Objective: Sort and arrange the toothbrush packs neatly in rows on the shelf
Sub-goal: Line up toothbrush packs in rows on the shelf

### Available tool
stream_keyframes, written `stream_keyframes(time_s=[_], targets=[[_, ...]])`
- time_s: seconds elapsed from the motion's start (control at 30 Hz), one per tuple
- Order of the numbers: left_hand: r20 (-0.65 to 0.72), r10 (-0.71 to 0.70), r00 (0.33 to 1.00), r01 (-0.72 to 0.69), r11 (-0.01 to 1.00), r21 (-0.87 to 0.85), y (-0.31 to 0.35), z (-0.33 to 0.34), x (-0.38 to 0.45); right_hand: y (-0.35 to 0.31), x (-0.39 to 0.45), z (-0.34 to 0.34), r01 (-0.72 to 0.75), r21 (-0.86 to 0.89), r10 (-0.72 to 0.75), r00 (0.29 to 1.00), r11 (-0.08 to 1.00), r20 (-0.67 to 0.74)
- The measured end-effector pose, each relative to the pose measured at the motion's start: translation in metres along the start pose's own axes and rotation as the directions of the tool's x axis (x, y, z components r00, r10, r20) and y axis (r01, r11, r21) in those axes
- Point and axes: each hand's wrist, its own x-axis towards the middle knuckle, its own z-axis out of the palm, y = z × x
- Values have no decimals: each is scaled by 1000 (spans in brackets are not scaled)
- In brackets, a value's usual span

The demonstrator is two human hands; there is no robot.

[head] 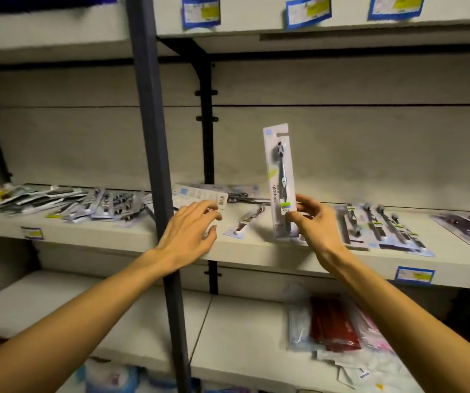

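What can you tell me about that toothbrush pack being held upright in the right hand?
The upright toothbrush pack is a long, narrow white card under a clear blister, with a hang slot on top. Inside lies one dark toothbrush, bristles up. "Niepoth" runs along the card above a small green label. The right hand pinches its lower part, over the shelf front edge.

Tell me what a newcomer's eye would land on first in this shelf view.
First, the toothbrush pack held upright above the middle shelf, pinched near its lower end by the right hand. Next, the left hand, fingers spread, reaching toward a face-down pack just right of the dark upright post. Then the jumbled heap of packs at the shelf's left end, against the tidier row of packs on the right.
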Motion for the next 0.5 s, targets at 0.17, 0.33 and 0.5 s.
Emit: stream_keyframes(time_s=[0.17, 0.33, 0.5], targets=[[-93, 70, 993, -73, 997, -27, -31, -30, -35, -15, -30, 55, 51, 6, -51, 998, 999, 31], [-113, 32, 993, -35, 999, -23, -79, -59, -78, -20, -65, 124, 163, -36, -156, 977, 986, 149], [-89, -65, 994, 68, 997, 32, -141, -77, -130, -22, -96, 208, 224, -44, -202, 936, 974, 290]])
